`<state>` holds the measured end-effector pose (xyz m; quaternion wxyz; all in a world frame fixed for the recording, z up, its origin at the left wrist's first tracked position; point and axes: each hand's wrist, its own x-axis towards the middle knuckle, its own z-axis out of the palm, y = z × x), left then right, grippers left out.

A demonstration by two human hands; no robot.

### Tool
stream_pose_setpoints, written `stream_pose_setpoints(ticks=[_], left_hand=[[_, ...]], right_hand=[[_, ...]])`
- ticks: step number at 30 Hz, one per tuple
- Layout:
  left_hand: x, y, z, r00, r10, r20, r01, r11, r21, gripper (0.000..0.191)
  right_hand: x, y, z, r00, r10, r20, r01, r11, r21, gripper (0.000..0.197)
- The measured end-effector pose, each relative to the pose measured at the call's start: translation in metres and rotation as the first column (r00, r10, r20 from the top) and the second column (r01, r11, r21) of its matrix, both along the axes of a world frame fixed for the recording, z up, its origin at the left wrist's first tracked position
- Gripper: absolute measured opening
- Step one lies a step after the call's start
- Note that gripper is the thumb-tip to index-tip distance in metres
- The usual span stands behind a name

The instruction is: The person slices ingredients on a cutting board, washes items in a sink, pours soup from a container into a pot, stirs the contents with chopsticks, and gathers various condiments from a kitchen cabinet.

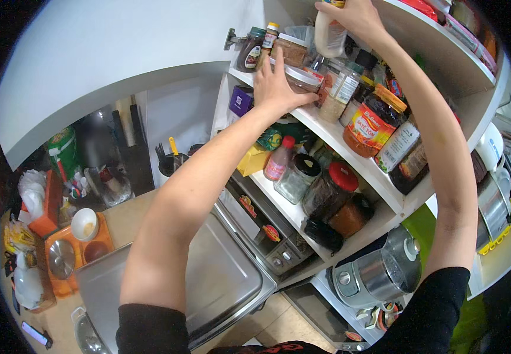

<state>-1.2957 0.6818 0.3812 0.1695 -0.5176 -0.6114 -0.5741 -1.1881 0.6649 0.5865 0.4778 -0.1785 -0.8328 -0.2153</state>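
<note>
High on the cabinet shelf [372,170], my right hand [361,17] grips a translucent plastic bottle [326,37] near its top. The bottle hangs over the back of the shelf, its upper end cut off by the frame. My left hand [275,86] spans a clear tub with a white lid [303,76], thumb at its right and fingers at its left. Behind the tub sits a jar of brown powder [292,48]. Left of it stand a dark green-capped bottle [251,51] and a yellow-capped bottle [269,37]. A label-bearing spice jar [342,90] is just right of my left thumb.
Farther right is a Cholimex jar [372,121]. The lower shelf holds a red-lidded jar [333,188] and a black-lidded jar [297,177]. A raised white cabinet door [118,40] hangs at upper left. Below are a steel lid [224,261] and a pot [381,270].
</note>
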Motion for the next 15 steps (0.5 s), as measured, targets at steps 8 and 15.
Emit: stream_pose_setpoints(ticks=[8, 15], left_hand=[[-0.031, 0.016, -0.007, 0.997, -0.061, 0.044, 0.06, 0.998, 0.011, 0.125], [-0.058, 0.015, -0.006, 0.974, -0.207, 0.098, 0.197, 0.976, 0.097, 0.122]], right_hand=[[0.02, -0.001, 0.006, 0.994, 0.092, 0.052, -0.095, 0.994, 0.052, 0.048], [0.024, 0.002, 0.015, 0.999, 0.015, 0.029, -0.015, 1.0, -0.001, 0.051]])
